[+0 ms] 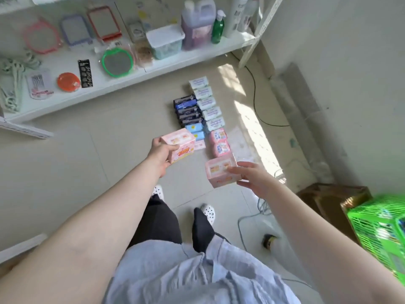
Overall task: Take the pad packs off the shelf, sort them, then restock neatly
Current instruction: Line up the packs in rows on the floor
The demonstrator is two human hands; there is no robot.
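Sort phase, standing over the floor layout. Left hand grips 1 pink pad pack, thumb on the near face and fingers wrapped round the left end, held in the air above the tiles. Right hand holds a 2nd pink pack, fingers spread across its right side and top; whether the thumb is underneath I cannot tell. Both packs are off the floor, near end of the sorted rows. On the floor 2 rows run from near to far: right row has 2 pink soft packs at the near end, then 5 pale green packs toward the shelf; left row has light blue packs, then dark navy packs farther out. White shelf at far left carries mirrors, a basket and bottles, no pad packs visible on it. Green crate at near right. Handling guess: packs look light, film-wrapped over soft filling, so they compress a bit and the wrap is likely slick; 1-handed grip across the short ends or top-and-bottom should hold fine, no need to squeeze. Not fragile, but corners crush if jammed in. Likely next: set both at the near end of a row, edges flush with neighbours.
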